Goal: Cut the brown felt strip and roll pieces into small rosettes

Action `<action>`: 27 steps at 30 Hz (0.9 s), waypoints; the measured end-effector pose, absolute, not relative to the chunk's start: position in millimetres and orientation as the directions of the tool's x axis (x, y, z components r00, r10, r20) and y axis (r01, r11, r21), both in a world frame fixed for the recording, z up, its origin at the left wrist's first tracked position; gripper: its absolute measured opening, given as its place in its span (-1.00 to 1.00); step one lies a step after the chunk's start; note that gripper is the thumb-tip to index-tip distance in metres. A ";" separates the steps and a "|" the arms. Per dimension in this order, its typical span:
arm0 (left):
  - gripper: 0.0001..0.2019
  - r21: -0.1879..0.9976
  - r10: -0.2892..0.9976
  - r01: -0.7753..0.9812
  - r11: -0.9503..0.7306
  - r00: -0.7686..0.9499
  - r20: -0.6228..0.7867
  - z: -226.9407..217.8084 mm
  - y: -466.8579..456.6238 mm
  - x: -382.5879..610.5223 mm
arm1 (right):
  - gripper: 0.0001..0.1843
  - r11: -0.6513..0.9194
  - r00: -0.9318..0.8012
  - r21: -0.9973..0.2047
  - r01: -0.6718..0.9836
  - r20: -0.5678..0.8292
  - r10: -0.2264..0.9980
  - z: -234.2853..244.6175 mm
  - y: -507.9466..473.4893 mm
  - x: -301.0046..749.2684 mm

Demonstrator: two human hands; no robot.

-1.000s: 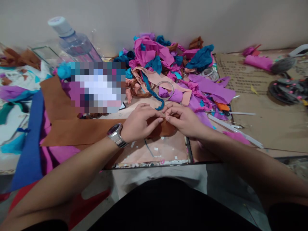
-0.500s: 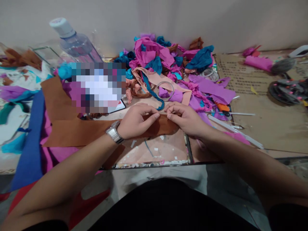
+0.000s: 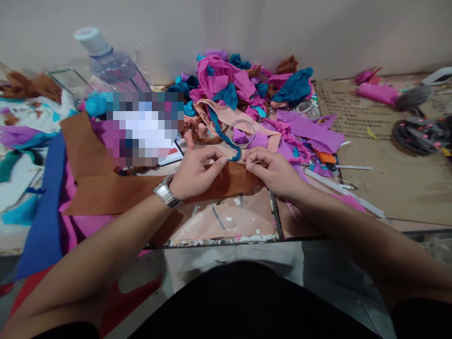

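A long brown strip [image 3: 137, 195], crepe paper by its look, runs from the left across the table's front part. My left hand [image 3: 199, 174], with a metal watch on the wrist, has thumb and forefinger closed in a pinch at the strip's upper edge. Facing it, my right hand [image 3: 273, 172] pinches the same edge near the strip's right end. A short flat span of brown shows between the two hands. Just behind them lie a twisted teal strip [image 3: 231, 146] and a clear ring [image 3: 242, 133], neither touched.
Crumpled pink, teal and purple scraps [image 3: 229, 77] pile up at the back. To the left stand a plastic bottle [image 3: 113, 61] and a partly blurred phone [image 3: 173, 153]. White sticks [image 3: 346, 193] and an orange-handled tool [image 3: 325, 158] lie right, beside flat cardboard [image 3: 377, 179].
My left hand has shifted slightly left, away from the right hand. The gap between them is wider, with more of the brown strip showing. My right hand has hardly moved.
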State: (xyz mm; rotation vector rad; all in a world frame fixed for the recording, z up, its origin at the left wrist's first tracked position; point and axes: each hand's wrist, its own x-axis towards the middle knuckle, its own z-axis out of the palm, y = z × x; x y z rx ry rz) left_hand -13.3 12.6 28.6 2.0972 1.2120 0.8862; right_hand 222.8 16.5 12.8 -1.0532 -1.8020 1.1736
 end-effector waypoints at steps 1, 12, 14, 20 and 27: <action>-0.72 0.733 0.878 0.509 -0.452 0.397 0.266 28.3 12.2 -13.2 | -0.85 0.263 -0.404 -0.934 0.240 0.150 0.902 12.6 15.7 222.4; -0.76 0.733 0.829 0.473 -0.489 0.513 0.222 26.5 8.3 -9.3 | -0.92 0.398 -0.476 -0.874 0.278 0.234 0.848 15.9 12.5 224.8; -0.76 0.740 0.826 0.462 -0.488 0.518 0.221 26.0 9.0 -9.2 | -0.86 0.458 -0.480 -0.827 0.327 0.272 0.834 21.1 11.5 227.4; -0.73 0.753 0.813 0.448 -0.482 0.550 0.193 25.6 8.1 -9.0 | -0.88 0.639 -0.579 -0.657 0.400 0.359 0.732 24.7 8.5 227.0; -0.69 0.796 0.818 0.453 -0.402 0.567 0.091 26.6 9.1 -15.2 | -0.88 0.563 -0.512 -0.707 0.429 0.323 0.796 19.4 7.3 225.0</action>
